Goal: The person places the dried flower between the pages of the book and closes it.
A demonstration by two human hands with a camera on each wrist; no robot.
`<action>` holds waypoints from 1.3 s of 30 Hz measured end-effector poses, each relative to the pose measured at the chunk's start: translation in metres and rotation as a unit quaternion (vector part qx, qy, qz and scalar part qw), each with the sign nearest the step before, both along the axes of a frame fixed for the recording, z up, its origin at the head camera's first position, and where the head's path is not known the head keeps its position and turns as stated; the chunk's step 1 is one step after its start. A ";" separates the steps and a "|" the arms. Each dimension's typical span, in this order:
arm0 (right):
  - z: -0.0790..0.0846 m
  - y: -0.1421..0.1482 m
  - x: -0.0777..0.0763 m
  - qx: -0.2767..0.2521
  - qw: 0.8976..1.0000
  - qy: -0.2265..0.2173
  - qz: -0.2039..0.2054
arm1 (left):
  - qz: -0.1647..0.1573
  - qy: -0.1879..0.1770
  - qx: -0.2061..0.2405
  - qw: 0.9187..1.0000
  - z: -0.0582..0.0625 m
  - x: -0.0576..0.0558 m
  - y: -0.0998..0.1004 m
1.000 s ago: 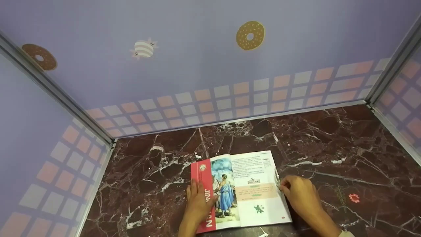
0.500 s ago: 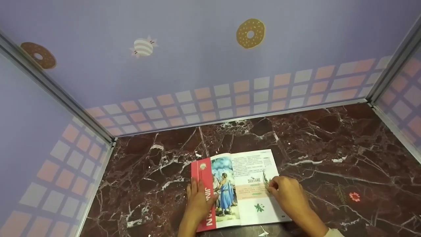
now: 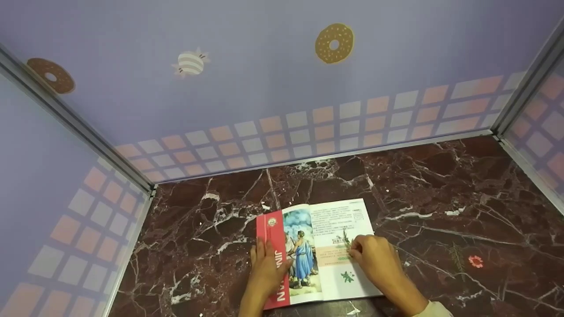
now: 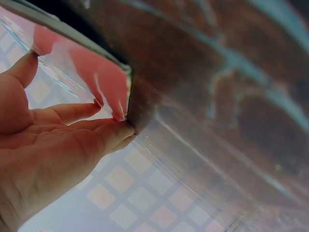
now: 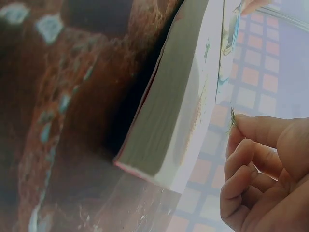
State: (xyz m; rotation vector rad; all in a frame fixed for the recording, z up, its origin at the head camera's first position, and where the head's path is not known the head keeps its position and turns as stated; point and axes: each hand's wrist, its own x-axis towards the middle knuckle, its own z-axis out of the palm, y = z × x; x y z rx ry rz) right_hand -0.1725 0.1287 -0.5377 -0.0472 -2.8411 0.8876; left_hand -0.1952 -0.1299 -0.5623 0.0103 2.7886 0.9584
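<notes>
A thick book lies open on the table, its red cover flap spread at the left beside a picture page with a blue-robed figure. My left hand rests on that flap, fingers extended; the left wrist view shows the fingers along the glossy red sheet's edge. Over the right page, my right hand pinches a small green sprig between thumb and forefinger. In the right wrist view the sprig's tip pokes out above the fingertips. A green leaf shape shows lower on the page; whether printed or real, I cannot tell.
Right of the book, another thin green sprig and a small red flower lie on the dark marbled table. Patterned panels enclose the table at the back and both sides.
My right hand has moved left from the book's right edge to over the page, carrying the sprig. The left hand has stayed on the red flap.
</notes>
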 end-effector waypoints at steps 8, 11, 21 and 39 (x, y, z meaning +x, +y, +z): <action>-0.005 -0.006 -0.003 0.005 1.000 0.005 0.001 | -0.002 0.005 0.001 1.000 -0.001 -0.001 0.000; -0.006 -0.008 -0.004 0.005 1.000 0.005 0.003 | -0.002 0.006 0.002 1.000 -0.001 0.000 -0.001; -0.009 -0.009 -0.006 0.008 1.000 -0.001 0.003 | -0.002 0.003 0.003 1.000 0.002 -0.001 0.000; -0.015 -0.013 -0.008 0.001 1.000 -0.030 0.002 | -0.005 0.019 0.007 1.000 0.002 0.001 0.000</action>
